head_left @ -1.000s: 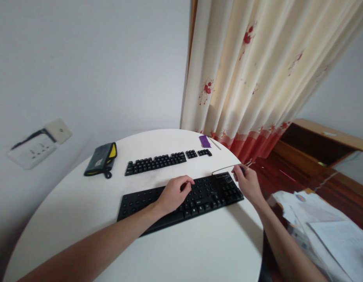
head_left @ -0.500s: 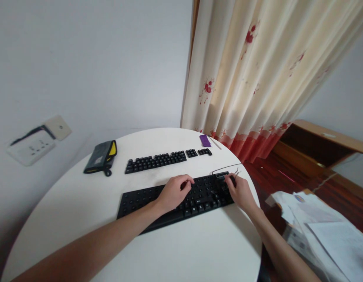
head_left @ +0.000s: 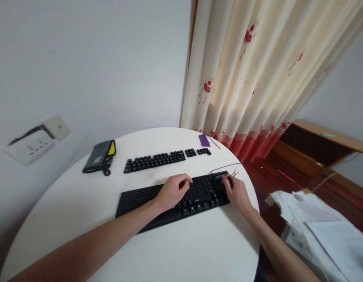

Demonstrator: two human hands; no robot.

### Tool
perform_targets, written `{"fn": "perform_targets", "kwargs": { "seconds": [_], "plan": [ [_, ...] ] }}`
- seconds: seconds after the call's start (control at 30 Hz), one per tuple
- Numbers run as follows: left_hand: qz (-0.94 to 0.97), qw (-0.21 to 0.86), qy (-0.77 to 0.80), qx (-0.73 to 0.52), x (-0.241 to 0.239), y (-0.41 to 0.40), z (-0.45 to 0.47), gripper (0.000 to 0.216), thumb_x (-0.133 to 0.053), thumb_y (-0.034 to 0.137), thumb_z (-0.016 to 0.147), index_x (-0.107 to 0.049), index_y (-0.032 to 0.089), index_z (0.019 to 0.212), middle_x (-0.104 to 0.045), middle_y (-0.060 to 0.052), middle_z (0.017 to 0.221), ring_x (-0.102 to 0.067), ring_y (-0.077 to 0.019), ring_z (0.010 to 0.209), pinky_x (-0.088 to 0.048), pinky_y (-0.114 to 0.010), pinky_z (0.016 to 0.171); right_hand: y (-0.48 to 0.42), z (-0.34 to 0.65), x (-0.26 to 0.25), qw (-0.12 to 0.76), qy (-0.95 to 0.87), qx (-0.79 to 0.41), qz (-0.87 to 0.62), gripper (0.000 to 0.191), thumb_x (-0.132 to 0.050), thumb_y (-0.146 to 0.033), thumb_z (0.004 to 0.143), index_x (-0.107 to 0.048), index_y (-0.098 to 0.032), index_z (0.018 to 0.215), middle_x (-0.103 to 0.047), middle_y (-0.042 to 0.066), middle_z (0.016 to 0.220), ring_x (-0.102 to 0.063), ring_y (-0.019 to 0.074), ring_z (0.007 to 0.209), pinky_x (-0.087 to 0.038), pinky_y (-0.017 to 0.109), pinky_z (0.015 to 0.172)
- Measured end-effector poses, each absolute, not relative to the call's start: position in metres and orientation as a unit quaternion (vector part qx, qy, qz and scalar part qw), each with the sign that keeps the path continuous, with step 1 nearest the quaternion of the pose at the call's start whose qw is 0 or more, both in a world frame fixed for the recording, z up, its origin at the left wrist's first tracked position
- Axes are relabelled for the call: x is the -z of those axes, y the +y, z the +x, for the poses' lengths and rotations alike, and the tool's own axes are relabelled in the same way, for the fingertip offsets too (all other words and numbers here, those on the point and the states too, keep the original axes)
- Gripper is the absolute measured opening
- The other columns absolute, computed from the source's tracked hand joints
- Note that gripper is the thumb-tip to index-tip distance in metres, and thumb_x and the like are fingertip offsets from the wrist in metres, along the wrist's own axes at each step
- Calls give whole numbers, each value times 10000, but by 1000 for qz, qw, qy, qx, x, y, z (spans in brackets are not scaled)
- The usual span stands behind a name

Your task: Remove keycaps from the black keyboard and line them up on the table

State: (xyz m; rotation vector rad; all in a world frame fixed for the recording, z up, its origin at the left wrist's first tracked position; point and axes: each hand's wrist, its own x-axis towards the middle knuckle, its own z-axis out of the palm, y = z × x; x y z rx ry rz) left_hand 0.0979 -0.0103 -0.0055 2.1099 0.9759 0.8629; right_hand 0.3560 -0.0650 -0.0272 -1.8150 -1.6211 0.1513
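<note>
A black keyboard (head_left: pixel 181 213) lies on the white round table, many of its keycaps off and bare key stems showing on its left part. My left hand (head_left: pixel 174 191) rests over its middle with curled fingers; whatever they may hold is hidden. Over the keyboard's right end, my right hand (head_left: pixel 236 191) is closed around a wire keycap puller (head_left: pixel 234 173), whose thin prongs stick up past the fingers. Behind the keyboard, removed keycaps (head_left: pixel 154 161) stand in neat rows, with two smaller groups to their right.
A grey and yellow pouch (head_left: pixel 99 157) lies at the table's left. A purple cloth (head_left: pixel 204 140) and a thin stick (head_left: pixel 215 142) are near the back right edge. The keyboard's cable (head_left: pixel 225 167) runs off the right edge. Papers (head_left: pixel 325 223) are piled beyond it.
The whole view has shifted very slightly. Both hands keep nearly the same pose over the keyboard, and the keycap puller's prongs have tilted a little.
</note>
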Motion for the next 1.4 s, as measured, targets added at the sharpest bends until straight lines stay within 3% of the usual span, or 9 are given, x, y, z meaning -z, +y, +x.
{"fn": "perform_targets", "kwargs": {
  "seconds": [0.17, 0.4, 0.6, 0.73, 0.9, 1.0, 1.23, 1.4],
  "plan": [
    [805, 326, 368, -331, 8, -10, 97, 198, -487, 176, 874, -685, 181, 877, -674, 2, 743, -596, -149, 674, -430, -256, 656, -66, 358, 27, 280, -664, -17, -693, 361, -375, -429, 975, -588, -197, 800, -676, 97, 709, -620, 232, 613, -348, 294, 585],
    [803, 327, 374, -328, 4, -11, 98, 199, -489, 169, 869, -688, 179, 871, -679, -6, 749, -602, -153, 680, -436, -262, 661, -55, 373, 21, 378, -604, -169, -680, 432, -389, -477, 962, -579, -194, 697, -566, 18, 516, -537, 177, 494, -373, 272, 540],
    [793, 346, 371, -338, 4, -11, 98, 178, -507, 180, 874, -684, 176, 871, -677, -9, 746, -602, -154, 688, -446, -274, 679, -53, 371, 14, 423, -546, -203, -693, 443, -425, -470, 944, -577, -182, 644, -532, -1, 462, -496, 149, 452, -364, 266, 518],
    [746, 428, 353, -369, 6, -10, 100, 175, -547, 270, 903, -667, 163, 972, -700, -43, 836, -629, -175, 790, -473, -293, 738, -53, 347, -6, 479, -563, -205, -641, 426, -444, -461, 953, -591, -176, 672, -536, -13, 499, -493, 130, 480, -363, 250, 520],
    [653, 577, 291, -395, 4, -5, 98, 404, -622, 385, 891, -604, 157, 1223, -694, -112, 1115, -636, -189, 905, -484, -307, 780, -44, 292, -37, 528, -614, -259, -527, 376, -475, -460, 952, -610, -175, 748, -543, -30, 533, -492, 115, 488, -375, 227, 500],
    [574, 658, 252, -418, 2, -3, 96, 453, -642, 421, 881, -619, 149, 1242, -677, -129, 1153, -633, -191, 911, -485, -315, 785, -33, 265, -42, 545, -628, -274, -483, 367, -478, -451, 953, -602, -177, 743, -568, -21, 569, -531, 120, 523, -410, 228, 528],
    [480, 715, 262, -436, 7, 1, 97, 298, -792, 305, 761, -728, 128, 992, -714, -90, 975, -624, -155, 844, -472, -301, 815, -26, 253, -8, 580, -583, -283, -495, 349, -483, -414, 953, -599, -178, 724, -561, -21, 557, -501, 117, 505, -395, 232, 508],
    [524, 697, 289, -396, 10, 2, 98, 299, -795, 276, 754, -709, 115, 992, -704, -65, 869, -623, -137, 773, -479, -265, 712, -33, 257, 1, 582, -559, -293, -513, 349, -484, -410, 949, -614, -169, 731, -550, -24, 550, -487, 113, 494, -376, 230, 492]
  ]
}}
